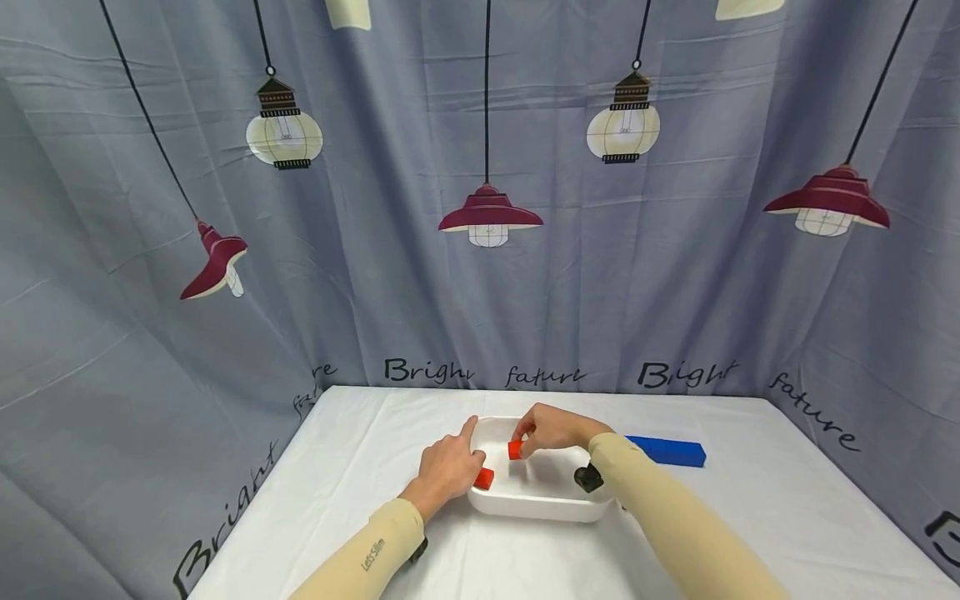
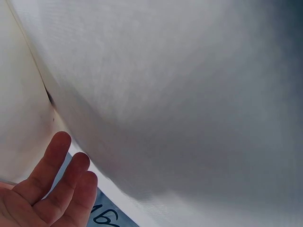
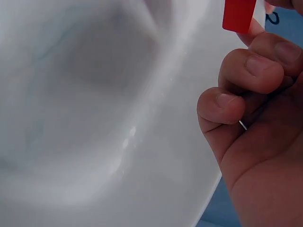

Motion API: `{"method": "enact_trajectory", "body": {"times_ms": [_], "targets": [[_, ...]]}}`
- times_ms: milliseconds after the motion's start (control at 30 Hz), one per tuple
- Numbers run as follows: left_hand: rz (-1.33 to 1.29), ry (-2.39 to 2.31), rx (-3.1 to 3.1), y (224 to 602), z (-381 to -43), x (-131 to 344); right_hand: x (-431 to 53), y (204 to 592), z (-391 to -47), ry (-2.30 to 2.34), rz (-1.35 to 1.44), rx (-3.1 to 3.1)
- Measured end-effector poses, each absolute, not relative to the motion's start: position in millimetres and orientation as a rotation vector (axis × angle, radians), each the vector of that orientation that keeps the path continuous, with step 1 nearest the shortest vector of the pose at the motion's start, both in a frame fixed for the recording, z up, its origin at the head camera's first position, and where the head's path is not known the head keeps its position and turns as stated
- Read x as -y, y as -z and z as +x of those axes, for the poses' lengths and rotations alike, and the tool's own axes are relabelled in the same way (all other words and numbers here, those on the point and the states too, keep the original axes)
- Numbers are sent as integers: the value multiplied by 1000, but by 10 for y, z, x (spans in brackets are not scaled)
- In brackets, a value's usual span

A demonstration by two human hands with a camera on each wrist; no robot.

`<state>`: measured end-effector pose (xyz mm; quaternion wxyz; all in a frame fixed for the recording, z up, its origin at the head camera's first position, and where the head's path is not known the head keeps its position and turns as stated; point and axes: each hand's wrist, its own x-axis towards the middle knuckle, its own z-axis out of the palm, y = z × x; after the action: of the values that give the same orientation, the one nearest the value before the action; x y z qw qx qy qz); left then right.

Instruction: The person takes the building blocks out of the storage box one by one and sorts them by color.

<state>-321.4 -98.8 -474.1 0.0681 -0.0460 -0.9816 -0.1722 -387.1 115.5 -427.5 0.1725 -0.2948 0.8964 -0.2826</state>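
Note:
A white rectangular tray point(image 1: 536, 507) sits on the white-covered table. My right hand point(image 1: 557, 427) reaches over it and pinches a small red block point(image 1: 515, 450) between thumb and fingertips. In the right wrist view, the red block point(image 3: 238, 15) shows at the top, above the curled lower fingers. A second red block point(image 1: 484, 478) lies at the tray's left side, close to the thumb of my left hand point(image 1: 447, 464). That hand rests at the left rim, its index finger pointing along it. In the left wrist view, its other fingers point(image 2: 59, 161) extend fairly straight beside the tray's outer wall.
Right of the tray, partly behind the right forearm, lies a long blue block point(image 1: 667, 451). A dark device point(image 1: 588, 477) is worn at the right wrist. Grey printed curtains point(image 1: 555, 317) hang behind the table and at both sides.

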Motion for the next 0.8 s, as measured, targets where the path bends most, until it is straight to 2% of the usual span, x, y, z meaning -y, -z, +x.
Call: {"method": "enact_trajectory", "body": {"times_ms": [800], "targets": [[-151,516,2950,4715,-3193,995,-1925,3951,-3587,804,-795,-2607]]}}
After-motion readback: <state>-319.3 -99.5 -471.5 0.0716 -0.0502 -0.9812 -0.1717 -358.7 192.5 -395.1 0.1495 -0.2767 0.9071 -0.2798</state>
